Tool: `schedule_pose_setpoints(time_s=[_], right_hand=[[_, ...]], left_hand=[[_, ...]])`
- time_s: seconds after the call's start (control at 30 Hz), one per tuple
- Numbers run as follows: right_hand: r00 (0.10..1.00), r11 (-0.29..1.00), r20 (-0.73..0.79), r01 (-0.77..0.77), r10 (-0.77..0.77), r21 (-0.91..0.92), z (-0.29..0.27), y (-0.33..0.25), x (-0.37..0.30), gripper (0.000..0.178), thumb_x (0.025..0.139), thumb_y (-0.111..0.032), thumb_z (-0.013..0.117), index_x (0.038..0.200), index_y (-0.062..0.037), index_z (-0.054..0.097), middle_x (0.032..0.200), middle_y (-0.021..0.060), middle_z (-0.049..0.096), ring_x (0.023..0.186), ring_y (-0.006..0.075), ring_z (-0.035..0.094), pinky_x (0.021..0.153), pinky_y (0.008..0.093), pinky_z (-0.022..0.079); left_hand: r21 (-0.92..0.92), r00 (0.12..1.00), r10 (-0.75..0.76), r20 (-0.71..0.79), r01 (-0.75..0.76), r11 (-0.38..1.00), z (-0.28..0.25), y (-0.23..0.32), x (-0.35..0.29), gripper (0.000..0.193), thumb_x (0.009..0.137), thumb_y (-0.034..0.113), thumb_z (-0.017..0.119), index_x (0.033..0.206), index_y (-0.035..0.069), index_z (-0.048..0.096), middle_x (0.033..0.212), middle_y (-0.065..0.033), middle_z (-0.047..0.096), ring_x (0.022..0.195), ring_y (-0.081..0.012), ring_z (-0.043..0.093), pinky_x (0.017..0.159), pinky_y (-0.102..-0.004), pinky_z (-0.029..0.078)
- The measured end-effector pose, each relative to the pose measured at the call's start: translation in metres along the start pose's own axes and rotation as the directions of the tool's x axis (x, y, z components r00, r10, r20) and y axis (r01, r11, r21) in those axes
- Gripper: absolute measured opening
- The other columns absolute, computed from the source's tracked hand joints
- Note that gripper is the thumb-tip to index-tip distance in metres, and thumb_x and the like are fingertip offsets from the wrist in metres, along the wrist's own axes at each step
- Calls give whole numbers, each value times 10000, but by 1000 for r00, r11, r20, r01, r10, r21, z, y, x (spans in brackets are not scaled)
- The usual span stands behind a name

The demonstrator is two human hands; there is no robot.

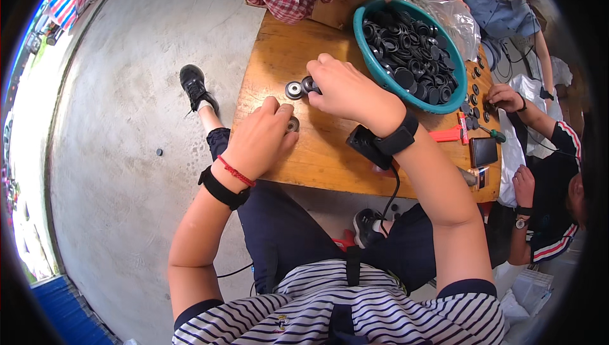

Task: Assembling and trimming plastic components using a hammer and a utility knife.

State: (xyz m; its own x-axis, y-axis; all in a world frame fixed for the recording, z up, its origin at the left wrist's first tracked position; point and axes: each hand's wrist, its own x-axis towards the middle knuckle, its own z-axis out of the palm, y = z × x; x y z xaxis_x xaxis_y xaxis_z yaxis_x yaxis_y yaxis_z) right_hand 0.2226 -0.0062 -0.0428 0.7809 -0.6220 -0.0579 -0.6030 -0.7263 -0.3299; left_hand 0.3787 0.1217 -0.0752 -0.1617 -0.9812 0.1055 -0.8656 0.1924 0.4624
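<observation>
My left hand [259,139] is low over the near left part of the wooden table, its fingers curled. Against those fingers shows a round part with a metal centre [292,124]; the grip itself is partly hidden. Farther out, my right hand [346,88] is closed round a small black round part [308,85], mostly covered by the fingers. Just left of it, a black wheel-like disc with a shiny metal ring [294,90] lies flat on the table, close to or touching the held part.
A teal basin [360,34] full of black round caps [415,47] stands beyond my right hand. To the right lie a red tool [446,134], a green-handled screwdriver [497,135] and a dark flat case [484,152]. Two other people work along the table's right side.
</observation>
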Motion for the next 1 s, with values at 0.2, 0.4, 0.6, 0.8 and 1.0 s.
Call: schedule_pose_setpoints(time_s=[0.2, 0.4, 0.6, 0.8, 1.0], right_hand=[[990, 993, -78, 117, -118, -13, 41, -16, 29, 185, 848, -105, 550, 981, 23, 564, 964, 233, 582, 791, 412, 642, 712, 458, 536], [965, 969, -198, 132, -174, -208, 64, -20, 22, 195, 829, -125, 582, 987, -11, 573, 921, 191, 581, 764, 297, 664, 631, 355, 568], [978, 990, -204, 9, -37, -138, 66, -28, 15, 226, 839, -103, 576, 1039, 0, 548, 889, 187, 675, 842, 296, 675, 676, 338, 565], [964, 998, -266, 4, 15, 68, 64, -26, 2, 187, 845, -166, 561, 960, -18, 559, 849, 161, 646, 765, 322, 680, 607, 381, 551], [863, 903, -448, 365, -235, 229, 26, -75, -117, 246, 802, -248, 632, 901, -28, 585, 864, 141, 649, 796, 324, 659, 630, 431, 521]], left_hand=[[53, 996, -26, -89, 30, 998, 3, 11, -11, 349, 770, 121, 712, 1051, -27, 566, 991, -184, 532, 953, -344, 557, 838, -398, 471], [134, 998, -15, -66, 24, 991, 11, 22, -16, 388, 792, 149, 707, 1072, -44, 521, 1013, -197, 575, 952, -356, 555, 822, -424, 469], [-140, 952, -143, -272, 108, 984, 14, 36, -31, 291, 916, 172, 600, 1110, -28, 517, 916, -202, 598, 859, -374, 588, 785, -396, 473], [-995, 797, -597, 85, 101, -7, 11, 53, -71, 172, 963, 135, 522, 1095, 25, 533, 881, -68, 596, 840, -189, 603, 769, -315, 518], [-603, 901, -133, 413, 160, -782, 12, 96, -77, 386, 1009, 364, 367, 1215, 90, 544, 1265, -86, 574, 1172, -260, 543, 1003, -466, 438]])
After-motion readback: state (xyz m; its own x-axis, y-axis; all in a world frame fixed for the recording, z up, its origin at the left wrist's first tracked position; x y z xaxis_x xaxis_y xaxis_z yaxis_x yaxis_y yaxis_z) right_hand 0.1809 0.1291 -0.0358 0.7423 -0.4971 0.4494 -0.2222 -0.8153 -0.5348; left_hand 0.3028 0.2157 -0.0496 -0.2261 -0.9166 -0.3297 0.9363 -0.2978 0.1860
